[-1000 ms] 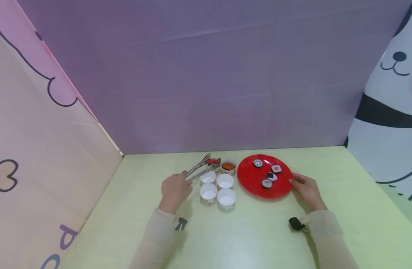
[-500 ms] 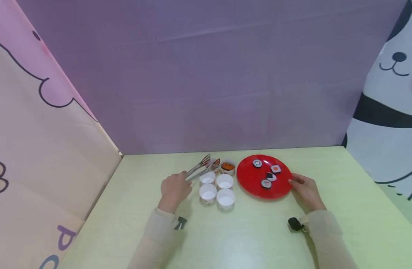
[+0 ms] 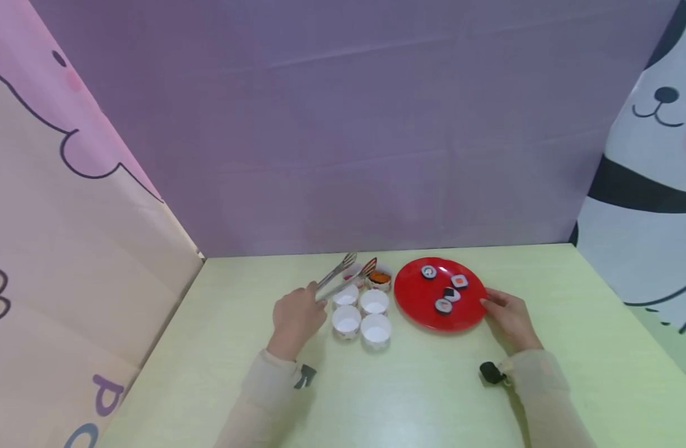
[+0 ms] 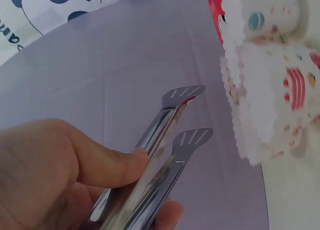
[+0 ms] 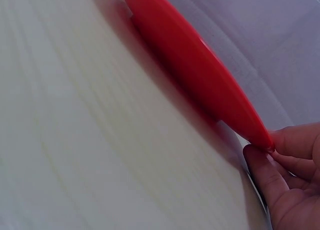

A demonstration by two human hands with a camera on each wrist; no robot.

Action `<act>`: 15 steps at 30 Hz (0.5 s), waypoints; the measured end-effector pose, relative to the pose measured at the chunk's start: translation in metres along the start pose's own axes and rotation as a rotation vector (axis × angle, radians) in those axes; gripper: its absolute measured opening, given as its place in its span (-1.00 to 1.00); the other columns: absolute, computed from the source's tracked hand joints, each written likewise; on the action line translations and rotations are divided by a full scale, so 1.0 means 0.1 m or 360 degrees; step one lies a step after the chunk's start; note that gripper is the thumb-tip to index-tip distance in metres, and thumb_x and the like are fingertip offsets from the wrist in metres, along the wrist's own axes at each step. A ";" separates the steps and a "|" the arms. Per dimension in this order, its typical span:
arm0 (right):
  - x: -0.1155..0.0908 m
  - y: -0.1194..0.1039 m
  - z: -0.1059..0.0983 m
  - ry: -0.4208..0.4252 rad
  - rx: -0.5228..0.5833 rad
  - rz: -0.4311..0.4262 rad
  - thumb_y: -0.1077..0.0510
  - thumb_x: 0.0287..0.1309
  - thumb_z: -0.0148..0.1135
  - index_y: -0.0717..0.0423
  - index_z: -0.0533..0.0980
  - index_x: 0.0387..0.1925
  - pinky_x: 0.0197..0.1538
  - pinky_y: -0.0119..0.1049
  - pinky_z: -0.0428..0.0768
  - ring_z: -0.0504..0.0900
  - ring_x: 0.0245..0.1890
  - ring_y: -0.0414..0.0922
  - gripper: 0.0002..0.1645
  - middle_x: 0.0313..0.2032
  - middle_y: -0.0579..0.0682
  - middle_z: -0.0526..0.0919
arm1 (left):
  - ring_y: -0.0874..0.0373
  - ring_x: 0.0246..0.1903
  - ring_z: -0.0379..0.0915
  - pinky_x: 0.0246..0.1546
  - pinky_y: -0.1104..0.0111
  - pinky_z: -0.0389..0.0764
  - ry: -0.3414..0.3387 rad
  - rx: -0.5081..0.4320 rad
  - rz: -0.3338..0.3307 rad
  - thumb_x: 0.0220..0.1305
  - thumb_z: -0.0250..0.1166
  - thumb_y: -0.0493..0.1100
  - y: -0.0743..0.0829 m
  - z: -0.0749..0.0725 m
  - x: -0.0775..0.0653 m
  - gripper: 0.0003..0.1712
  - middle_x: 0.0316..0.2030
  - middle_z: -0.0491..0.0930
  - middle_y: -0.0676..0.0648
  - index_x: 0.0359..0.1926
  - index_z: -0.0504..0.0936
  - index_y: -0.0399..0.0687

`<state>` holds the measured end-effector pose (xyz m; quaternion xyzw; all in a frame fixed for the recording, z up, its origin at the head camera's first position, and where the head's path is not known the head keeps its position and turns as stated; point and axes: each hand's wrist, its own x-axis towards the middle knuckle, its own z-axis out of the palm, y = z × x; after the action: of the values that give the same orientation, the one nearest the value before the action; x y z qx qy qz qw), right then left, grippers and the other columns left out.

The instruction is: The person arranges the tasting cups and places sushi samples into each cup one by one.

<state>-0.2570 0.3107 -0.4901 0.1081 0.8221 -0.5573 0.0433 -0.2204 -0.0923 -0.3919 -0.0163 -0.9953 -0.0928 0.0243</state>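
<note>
My left hand (image 3: 299, 316) grips metal tongs (image 4: 155, 165), thumb on one arm and fingers round the other. The slotted tips stand apart with nothing between them, above the back paper cups. One back cup (image 3: 380, 279) holds something orange; the one beside it, partly behind the tongs, shows red inside. My right hand (image 3: 511, 316) pinches the right rim of a red plate (image 3: 416, 305) between thumb and fingers. On the plate lie several sushi pieces: a round roll (image 3: 429, 272), one with an orange centre (image 3: 459, 282), a black-and-white piece (image 3: 452, 294) and another roll (image 3: 444, 305).
White paper cups, among them a front left one (image 3: 347, 320) and a front right one (image 3: 376, 330), stand close together left of the plate. A purple cloth wall (image 3: 343, 155) rises behind the pale table (image 3: 421, 398), with printed panels at both sides.
My left hand has shifted slightly right with the tongs, whose tips have moved right toward the cup with the orange contents. My right hand and the plate stay in place.
</note>
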 end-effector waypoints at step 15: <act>0.04 0.01 -0.01 0.0013 -0.0009 0.0058 0.06 0.39 -0.06 0.29 0.14 0.36 0.27 0.03 0.28 0.18 0.31 0.20 -0.37 0.32 0.29 0.22 | 0.10 -0.59 0.39 -0.63 0.30 0.39 -0.0046 -0.0004 0.0248 0.23 0.21 0.07 0.47 0.13 -0.09 -0.47 -0.46 0.53 -0.06 0.12 0.48 -0.13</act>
<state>-0.2604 0.3121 -0.4916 0.1252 0.8217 -0.5537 0.0502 -0.2102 -0.0445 -0.3962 -0.0951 -0.9911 -0.0917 0.0170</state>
